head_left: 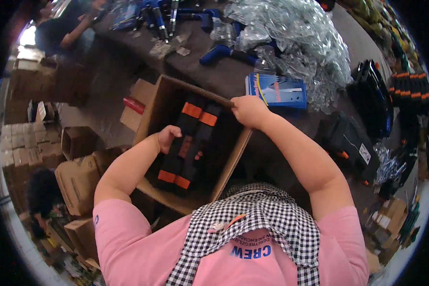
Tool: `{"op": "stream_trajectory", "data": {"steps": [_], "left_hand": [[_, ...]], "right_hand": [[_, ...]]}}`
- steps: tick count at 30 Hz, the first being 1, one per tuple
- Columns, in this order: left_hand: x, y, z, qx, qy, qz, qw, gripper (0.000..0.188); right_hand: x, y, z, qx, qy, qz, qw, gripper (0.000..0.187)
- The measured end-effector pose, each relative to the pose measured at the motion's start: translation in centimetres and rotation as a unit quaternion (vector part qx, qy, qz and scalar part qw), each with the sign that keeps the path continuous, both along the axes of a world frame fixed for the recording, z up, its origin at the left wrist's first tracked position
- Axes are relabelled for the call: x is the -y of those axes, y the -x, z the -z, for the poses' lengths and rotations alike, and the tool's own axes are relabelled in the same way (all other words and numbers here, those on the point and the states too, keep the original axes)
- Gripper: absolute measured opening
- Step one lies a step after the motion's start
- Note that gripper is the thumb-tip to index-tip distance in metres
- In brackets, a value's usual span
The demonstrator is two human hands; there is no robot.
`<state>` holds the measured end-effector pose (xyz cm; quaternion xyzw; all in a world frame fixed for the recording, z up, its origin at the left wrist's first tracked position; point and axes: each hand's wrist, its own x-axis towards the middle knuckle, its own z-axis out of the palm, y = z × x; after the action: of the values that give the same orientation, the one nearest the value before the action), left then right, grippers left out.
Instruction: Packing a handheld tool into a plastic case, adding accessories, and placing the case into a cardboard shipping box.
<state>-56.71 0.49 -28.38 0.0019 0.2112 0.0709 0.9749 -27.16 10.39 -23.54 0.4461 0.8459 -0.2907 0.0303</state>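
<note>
An open cardboard box [161,93] stands tilted in front of me. Inside it are two black plastic cases [189,127] side by side, with orange latches [191,110] at both ends. My left hand [167,138] reaches into the box and is closed round the black case nearer its left wall; its thumb shows on top, and fingertips appear between the dark parts. At the box's far right corner, my right hand [249,112] grips the cardboard rim, the fingers partly hidden behind it. A red tape roll [134,105] lies by the box's left flap [134,119].
Blue and black power tools [229,55] and a heap of clear plastic bags [295,31] cover the far table. A blue printed box [277,90] lies beyond my right hand. At right are a black case [350,145] and stacked cases [410,88]; cartons [76,183] stand left. Another person [64,35] is at far left.
</note>
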Motion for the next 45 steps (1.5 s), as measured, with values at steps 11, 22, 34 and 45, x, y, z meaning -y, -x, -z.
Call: {"op": "stream_trajectory", "data": {"steps": [11,22,34,45], "left_hand": [[3.7,-6.1,22.0,-0.434,-0.21,0.068,0.873,0.03],[-0.2,-18.8,14.0,-0.587,-0.233,0.146,0.761,0.028],[2.0,-12.0,5.0,-0.642,-0.502,0.234,0.53,0.026],[-0.7,-42.3,-23.6,-0.423,-0.767,0.054,0.48,0.031]], "right_hand": [[0.6,1.9,0.4,-0.061,0.027,0.01,0.998,0.018],[0.8,0.2,-0.7,-0.037,0.076,0.056,0.995,0.021],[2.8,-4.5,0.5,-0.297,-0.107,0.077,0.946,0.032],[20.8,-27.5,8.8,-0.36,0.238,0.538,0.724,0.021]]}}
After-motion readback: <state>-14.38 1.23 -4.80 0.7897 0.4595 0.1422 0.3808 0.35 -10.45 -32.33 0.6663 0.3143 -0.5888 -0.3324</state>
